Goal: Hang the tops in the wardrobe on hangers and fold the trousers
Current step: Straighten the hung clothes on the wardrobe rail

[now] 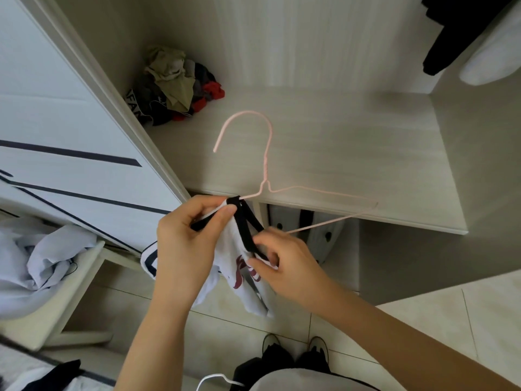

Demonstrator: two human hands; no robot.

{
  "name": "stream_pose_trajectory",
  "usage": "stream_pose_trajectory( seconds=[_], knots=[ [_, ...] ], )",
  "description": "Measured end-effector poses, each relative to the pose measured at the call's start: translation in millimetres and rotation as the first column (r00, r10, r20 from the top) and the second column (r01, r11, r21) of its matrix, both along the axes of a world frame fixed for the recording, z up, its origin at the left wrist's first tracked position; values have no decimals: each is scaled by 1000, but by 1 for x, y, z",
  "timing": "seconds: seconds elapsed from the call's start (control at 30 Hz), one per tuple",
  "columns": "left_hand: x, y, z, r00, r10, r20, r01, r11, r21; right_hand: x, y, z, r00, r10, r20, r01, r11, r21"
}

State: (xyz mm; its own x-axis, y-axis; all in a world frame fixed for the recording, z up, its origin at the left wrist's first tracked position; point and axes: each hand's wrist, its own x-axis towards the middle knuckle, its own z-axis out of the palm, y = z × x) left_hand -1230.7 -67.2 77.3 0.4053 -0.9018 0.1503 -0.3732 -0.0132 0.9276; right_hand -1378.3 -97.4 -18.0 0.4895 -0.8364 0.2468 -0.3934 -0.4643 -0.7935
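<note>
While the left hand (186, 241) pinches the black collar (242, 232) of the white top (249, 294) onto one arm of the pink hanger (266, 162), just before the wardrobe shelf (352, 153), the right hand (287, 266) pinches that trim lower, likely the firmest hold on limp, light cloth.

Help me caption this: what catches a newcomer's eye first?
At centre, the left hand and the right hand pinch the black neckband of a white printed top, threaded onto a pink wire hanger. A heap of crumpled clothes lies in the back left corner of the wardrobe.
</note>
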Motion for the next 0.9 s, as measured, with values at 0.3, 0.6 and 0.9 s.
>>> stream_pose_trajectory(
  seconds=[0.3,0.6,0.9],
  knots=[
    [26,1,15,1000,2,0,-2,997,-83,-43,8,-62,782,-14,-623,-49,995,-84],
    [65,1,-22,968,-36,248,25,999,47,-103,-46,-54,732,-110,-673,-9,985,-172],
    [60,-6,-44,930,-148,337,141,989,45,-99,-49,-29,913,-51,-406,28,998,-62]
  ],
)
